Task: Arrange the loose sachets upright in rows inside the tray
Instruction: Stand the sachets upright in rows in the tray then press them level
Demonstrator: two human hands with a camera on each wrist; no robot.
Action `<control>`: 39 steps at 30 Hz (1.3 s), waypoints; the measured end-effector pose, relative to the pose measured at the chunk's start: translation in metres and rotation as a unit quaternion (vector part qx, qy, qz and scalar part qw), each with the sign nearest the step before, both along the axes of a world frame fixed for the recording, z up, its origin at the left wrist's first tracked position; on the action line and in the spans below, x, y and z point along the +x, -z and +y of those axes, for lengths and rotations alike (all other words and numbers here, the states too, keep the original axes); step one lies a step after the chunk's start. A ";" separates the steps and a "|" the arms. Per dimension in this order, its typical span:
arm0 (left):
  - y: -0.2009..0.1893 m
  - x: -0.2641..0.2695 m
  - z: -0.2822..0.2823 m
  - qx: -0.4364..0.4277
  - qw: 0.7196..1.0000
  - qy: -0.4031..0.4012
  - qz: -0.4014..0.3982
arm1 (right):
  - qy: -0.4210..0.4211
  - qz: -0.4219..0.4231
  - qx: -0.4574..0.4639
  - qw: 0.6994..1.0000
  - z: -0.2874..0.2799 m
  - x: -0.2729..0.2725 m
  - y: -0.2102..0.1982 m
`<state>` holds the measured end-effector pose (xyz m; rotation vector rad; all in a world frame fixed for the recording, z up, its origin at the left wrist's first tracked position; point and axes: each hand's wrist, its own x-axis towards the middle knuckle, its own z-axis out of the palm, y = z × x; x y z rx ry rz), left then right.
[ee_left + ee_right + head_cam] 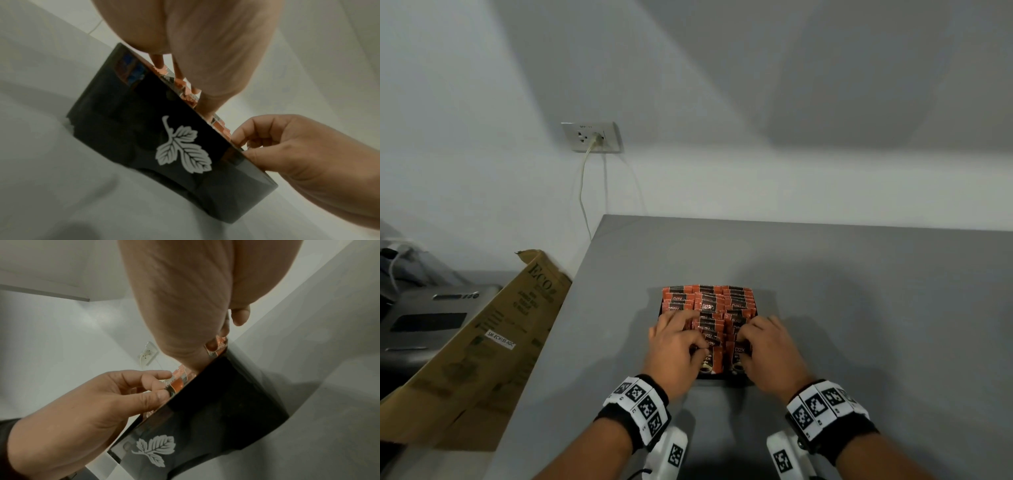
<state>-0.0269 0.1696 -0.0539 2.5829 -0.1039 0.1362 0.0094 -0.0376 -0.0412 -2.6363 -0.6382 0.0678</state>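
A black tray (714,376) with a white leaf print (183,146) sits on the grey table (859,291). Orange-and-black sachets (709,301) stand upright in it in three rows. My left hand (678,346) lies over the near left row, thumb and forefinger pinching the top of a sachet (177,383) in the middle row. My right hand (767,346) curls over the near right row, its fingertips gripping the sachet tops (224,129) by the tray's front wall. The sachets under both hands are hidden.
A brown cardboard box (493,329) leans against the table's left edge, with a grey appliance (424,322) beyond it. A wall socket (592,137) with a plugged cable hangs above the table's far left corner. Bare table surrounds the tray.
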 end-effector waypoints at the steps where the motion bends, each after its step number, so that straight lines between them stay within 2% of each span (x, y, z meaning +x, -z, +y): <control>1: -0.001 0.000 -0.001 -0.003 1.000 -0.001 0.003 | 0.002 0.002 -0.002 1.000 0.000 0.001 0.000; 8: -0.011 0.005 0.000 0.071 0.997 0.001 0.025 | 0.000 -0.014 0.007 1.000 0.001 0.002 -0.015; 11: -0.014 0.009 -0.001 0.156 0.986 0.042 0.047 | -0.026 0.003 -0.072 0.997 0.008 0.006 -0.016; 14: -0.011 0.011 -0.002 0.195 0.975 0.058 0.087 | -0.042 0.009 -0.135 0.990 0.013 0.006 -0.011; 20: -0.012 0.009 -0.002 0.193 0.976 0.038 0.095 | -0.003 0.002 -0.151 0.988 0.013 -0.002 -0.005; 27: -0.011 0.014 -0.005 0.201 0.971 0.026 0.125 | -0.019 0.026 -0.158 0.987 0.016 -0.003 -0.009; 34: -0.013 0.018 -0.006 0.196 0.976 -0.003 0.097 | -0.012 0.033 -0.158 0.987 0.024 0.002 -0.007; 39: -0.005 0.023 -0.001 0.197 0.974 0.002 0.115 | 0.007 0.041 -0.176 0.983 0.027 0.014 -0.002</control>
